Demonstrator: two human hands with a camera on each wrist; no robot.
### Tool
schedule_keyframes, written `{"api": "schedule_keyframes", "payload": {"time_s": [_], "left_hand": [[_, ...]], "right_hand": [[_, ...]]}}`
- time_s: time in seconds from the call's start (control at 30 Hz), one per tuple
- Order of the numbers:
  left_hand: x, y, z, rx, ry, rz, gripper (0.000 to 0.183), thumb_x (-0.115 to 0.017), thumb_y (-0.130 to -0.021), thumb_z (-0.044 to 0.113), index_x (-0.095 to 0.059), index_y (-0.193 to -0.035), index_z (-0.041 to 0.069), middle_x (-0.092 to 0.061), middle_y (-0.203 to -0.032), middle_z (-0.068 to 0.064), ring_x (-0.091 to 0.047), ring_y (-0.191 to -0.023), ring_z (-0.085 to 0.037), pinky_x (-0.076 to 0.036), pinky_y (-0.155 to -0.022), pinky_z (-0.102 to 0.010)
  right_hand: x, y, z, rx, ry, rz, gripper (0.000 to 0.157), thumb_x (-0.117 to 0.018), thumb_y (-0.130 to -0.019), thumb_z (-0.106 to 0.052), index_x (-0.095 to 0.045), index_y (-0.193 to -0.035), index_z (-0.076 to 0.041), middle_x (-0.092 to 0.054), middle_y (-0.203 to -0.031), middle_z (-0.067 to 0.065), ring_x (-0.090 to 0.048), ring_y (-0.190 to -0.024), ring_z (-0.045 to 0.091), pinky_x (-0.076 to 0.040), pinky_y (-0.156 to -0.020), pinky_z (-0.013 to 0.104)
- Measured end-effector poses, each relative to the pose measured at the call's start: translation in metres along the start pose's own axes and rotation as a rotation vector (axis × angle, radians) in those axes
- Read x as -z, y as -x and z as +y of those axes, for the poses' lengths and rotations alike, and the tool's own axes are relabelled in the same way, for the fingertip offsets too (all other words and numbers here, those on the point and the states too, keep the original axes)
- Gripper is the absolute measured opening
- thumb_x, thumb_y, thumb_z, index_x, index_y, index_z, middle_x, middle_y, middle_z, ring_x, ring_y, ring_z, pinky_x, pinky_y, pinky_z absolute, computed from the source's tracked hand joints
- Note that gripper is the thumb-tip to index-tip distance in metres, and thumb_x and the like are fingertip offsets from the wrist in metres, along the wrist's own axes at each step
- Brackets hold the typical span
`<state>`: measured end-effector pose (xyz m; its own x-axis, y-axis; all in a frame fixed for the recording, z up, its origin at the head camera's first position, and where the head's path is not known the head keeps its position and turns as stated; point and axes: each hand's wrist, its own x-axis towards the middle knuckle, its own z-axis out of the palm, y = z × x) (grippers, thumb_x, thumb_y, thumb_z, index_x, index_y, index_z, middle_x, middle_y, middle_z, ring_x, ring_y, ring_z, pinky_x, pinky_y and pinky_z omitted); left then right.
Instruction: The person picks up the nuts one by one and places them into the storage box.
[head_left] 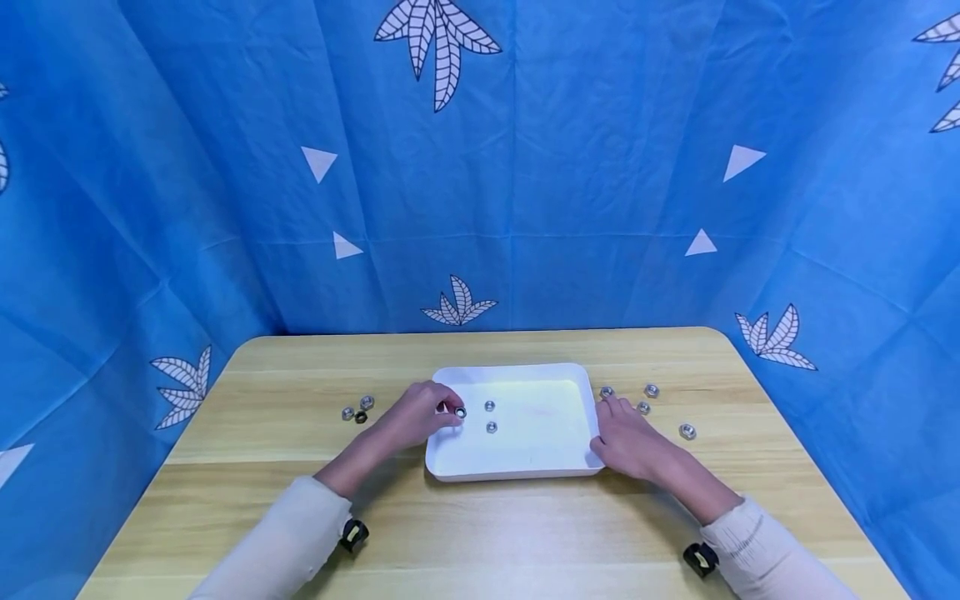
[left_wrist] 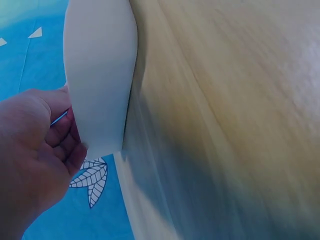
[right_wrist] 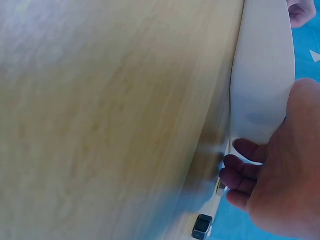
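Note:
A shallow white tray [head_left: 540, 417] lies on the wooden table, with two steel hex nuts inside, one nut [head_left: 490, 406] behind another nut [head_left: 492, 427]. My left hand [head_left: 420, 414] reaches over the tray's left rim and pinches a hex nut [head_left: 461, 412] between thumb and index finger. In the left wrist view the tray wall [left_wrist: 100, 75] hides that nut. At the tray's right side, my right hand [head_left: 630, 437] grips the wall, thumb at the rim and fingers outside, as the right wrist view shows. Just beyond its fingertips lies a nut [head_left: 607, 392].
Left of the tray, two steel nuts [head_left: 367, 402] and a dark nut [head_left: 361, 417] lie close together. More nuts lie right of it: one [head_left: 652, 390] farther back, one [head_left: 643, 407] by the right hand, one [head_left: 687, 432] farthest right. A blue curtain [head_left: 517, 183] hangs behind the table.

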<state>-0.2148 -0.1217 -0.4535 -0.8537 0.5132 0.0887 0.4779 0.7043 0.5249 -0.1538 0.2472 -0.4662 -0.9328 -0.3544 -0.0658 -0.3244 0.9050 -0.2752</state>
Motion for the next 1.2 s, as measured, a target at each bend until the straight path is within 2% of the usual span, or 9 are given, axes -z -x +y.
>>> {"api": "schedule_keyframes", "payload": {"time_s": [0.2,0.37,0.5,0.7,0.97,1.1,1.2], "left_hand": [[-0.006,-0.005,0.000,-0.091,-0.049,0.032,0.024,-0.086,-0.085,0.019,-0.080,-0.105,0.009,-0.076,-0.089,0.003,-0.065,-0.085,-0.011,-0.051,-0.084,-0.031],[-0.013,-0.011,0.001,-0.150,-0.109,0.014,0.024,-0.085,-0.085,0.021,-0.080,-0.106,0.010,-0.079,-0.093,0.003,-0.069,-0.088,-0.012,-0.051,-0.093,-0.038],[-0.019,-0.015,0.003,-0.136,-0.162,-0.020,0.024,-0.083,-0.088,0.022,-0.079,-0.109,0.011,-0.079,-0.098,0.001,-0.070,-0.094,-0.014,-0.048,-0.099,-0.041],[-0.025,-0.018,0.004,-0.080,-0.198,-0.077,0.023,-0.080,-0.091,0.024,-0.079,-0.111,0.012,-0.080,-0.106,-0.001,-0.070,-0.105,-0.020,-0.045,-0.106,-0.046],[-0.022,-0.019,0.006,-0.018,-0.195,-0.089,0.022,-0.078,-0.093,0.026,-0.079,-0.111,0.012,-0.079,-0.108,-0.002,-0.065,-0.106,-0.021,-0.041,-0.107,-0.048],[-0.025,-0.019,0.007,-0.026,-0.166,-0.092,0.022,-0.077,-0.093,0.024,-0.079,-0.112,0.012,-0.079,-0.109,-0.003,-0.065,-0.108,-0.023,-0.040,-0.109,-0.049],[-0.025,-0.016,0.007,-0.040,-0.171,-0.075,0.024,-0.077,-0.093,0.024,-0.079,-0.113,0.011,-0.078,-0.108,-0.003,-0.065,-0.107,-0.023,-0.041,-0.108,-0.049]], "right_hand": [[0.000,0.000,0.000,-0.006,-0.008,-0.016,0.065,-0.050,-0.100,-0.021,-0.035,-0.148,0.020,-0.033,-0.156,0.041,-0.035,-0.145,0.052,-0.032,-0.121,0.062],[0.000,0.000,0.001,-0.007,-0.010,-0.021,0.065,-0.050,-0.100,-0.021,-0.035,-0.148,0.020,-0.033,-0.156,0.041,-0.034,-0.146,0.052,-0.031,-0.121,0.062],[-0.001,0.000,0.002,-0.010,-0.010,-0.015,0.064,-0.050,-0.100,-0.021,-0.036,-0.147,0.019,-0.036,-0.155,0.040,-0.038,-0.143,0.050,-0.033,-0.119,0.061],[-0.001,-0.001,0.001,-0.008,-0.014,-0.014,0.063,-0.050,-0.100,-0.021,-0.036,-0.147,0.018,-0.034,-0.156,0.039,-0.037,-0.144,0.051,-0.033,-0.120,0.062],[0.001,-0.004,-0.002,0.010,-0.007,0.003,0.056,-0.050,-0.100,-0.020,-0.041,-0.142,0.016,-0.043,-0.147,0.035,-0.044,-0.133,0.045,-0.039,-0.114,0.059],[0.001,-0.002,0.000,-0.010,-0.009,-0.018,0.062,-0.050,-0.100,-0.021,-0.037,-0.146,0.018,-0.036,-0.155,0.038,-0.039,-0.142,0.048,-0.035,-0.119,0.060],[0.000,-0.002,0.000,-0.010,-0.007,-0.022,0.061,-0.051,-0.100,-0.021,-0.038,-0.146,0.018,-0.038,-0.153,0.037,-0.041,-0.139,0.047,-0.037,-0.117,0.060]]}}
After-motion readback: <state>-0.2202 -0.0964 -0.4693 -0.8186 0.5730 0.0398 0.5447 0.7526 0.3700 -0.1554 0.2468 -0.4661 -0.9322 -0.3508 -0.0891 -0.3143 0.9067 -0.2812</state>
